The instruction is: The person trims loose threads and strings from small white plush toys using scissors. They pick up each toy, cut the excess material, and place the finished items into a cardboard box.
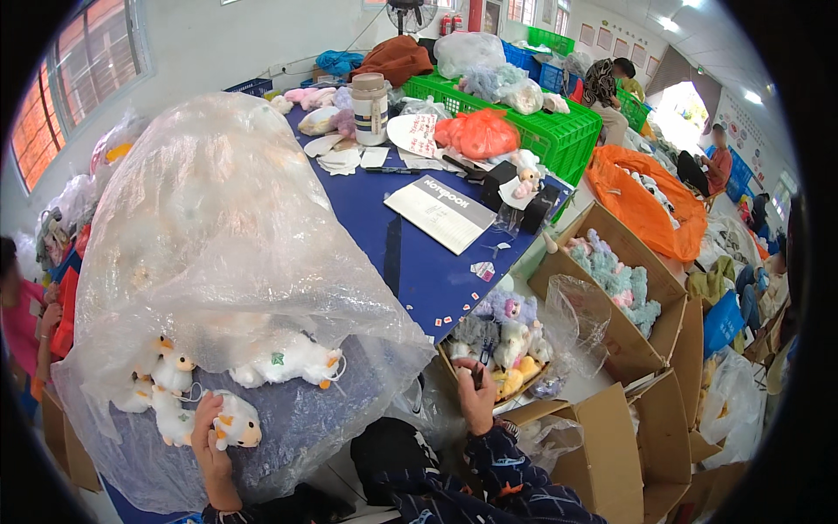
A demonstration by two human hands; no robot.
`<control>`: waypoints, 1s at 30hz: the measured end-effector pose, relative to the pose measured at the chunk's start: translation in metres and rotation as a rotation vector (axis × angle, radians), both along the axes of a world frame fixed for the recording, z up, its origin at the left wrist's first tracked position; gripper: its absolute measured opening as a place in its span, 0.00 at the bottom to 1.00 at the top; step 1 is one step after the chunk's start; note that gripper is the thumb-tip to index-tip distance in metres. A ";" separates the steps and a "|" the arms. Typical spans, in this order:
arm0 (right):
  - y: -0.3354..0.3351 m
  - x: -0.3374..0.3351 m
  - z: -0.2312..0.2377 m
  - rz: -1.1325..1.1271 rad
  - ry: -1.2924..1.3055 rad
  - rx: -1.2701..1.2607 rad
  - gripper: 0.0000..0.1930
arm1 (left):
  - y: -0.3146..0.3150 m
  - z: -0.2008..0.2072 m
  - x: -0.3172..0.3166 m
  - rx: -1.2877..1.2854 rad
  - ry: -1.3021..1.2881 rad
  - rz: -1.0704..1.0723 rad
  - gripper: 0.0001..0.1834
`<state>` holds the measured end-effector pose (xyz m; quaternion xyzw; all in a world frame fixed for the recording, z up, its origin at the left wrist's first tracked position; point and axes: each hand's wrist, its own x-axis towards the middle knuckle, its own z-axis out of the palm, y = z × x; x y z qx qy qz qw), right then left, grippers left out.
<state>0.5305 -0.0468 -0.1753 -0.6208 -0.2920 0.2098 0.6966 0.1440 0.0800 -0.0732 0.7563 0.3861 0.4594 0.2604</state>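
A large clear plastic bag point(201, 210) lies bulging on the blue table, its mouth toward me. White plush toys sit inside the opening; one plush toy point(278, 360) has a green star-shaped patch. At the bag's mouth my left hand point(209, 441) is closed round the side of a white plush toy point(237, 421) with orange details and a loop of cord. My right hand point(476, 402) is closed on a small dark tool point(477, 375), its kind unclear. Just beyond that hand stands a container of mixed plush toys point(511, 341), grey, purple, white and yellow.
A notebook point(439, 214), a lidded jar point(370, 109) and papers lie farther back on the table point(358, 205). Cardboard boxes point(602, 437) crowd the right side; one holds pastel plush toys point(615, 279). Green crates point(559, 140) stand behind. Other people sit at far right and stand at far left.
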 end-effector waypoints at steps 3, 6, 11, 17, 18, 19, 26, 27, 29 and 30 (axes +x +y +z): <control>0.023 -0.015 0.064 0.162 -0.111 0.158 0.28 | 0.001 -0.003 0.001 0.012 -0.007 0.008 0.21; 0.055 -0.021 0.093 0.211 -0.215 0.140 0.21 | 0.001 -0.002 0.000 0.034 0.033 0.020 0.22; 0.087 -0.070 0.118 0.280 -0.401 0.300 0.06 | 0.000 -0.001 0.001 0.043 0.017 0.025 0.22; 0.113 -0.143 0.152 0.391 -0.189 0.486 0.06 | 0.007 -0.009 0.003 0.034 -0.022 0.016 0.21; 0.116 -0.153 0.156 0.393 -0.160 0.509 0.06 | 0.005 -0.007 0.002 0.040 -0.016 0.020 0.21; 0.120 -0.161 0.158 0.397 -0.144 0.531 0.06 | 0.004 -0.007 0.002 0.028 -0.017 0.034 0.21; 0.121 -0.168 0.165 0.456 -0.055 0.546 0.08 | 0.009 -0.009 0.008 0.003 -0.020 0.059 0.22; 0.119 -0.164 0.162 0.475 -0.109 0.531 0.09 | 0.010 -0.012 0.004 -0.007 -0.030 0.070 0.22; 0.111 -0.148 0.155 0.487 -0.241 0.488 0.11 | 0.013 -0.018 0.000 -0.003 -0.011 0.082 0.22; 0.105 -0.141 0.147 0.523 -0.226 0.474 0.12 | 0.014 -0.027 -0.007 0.013 -0.058 0.080 0.23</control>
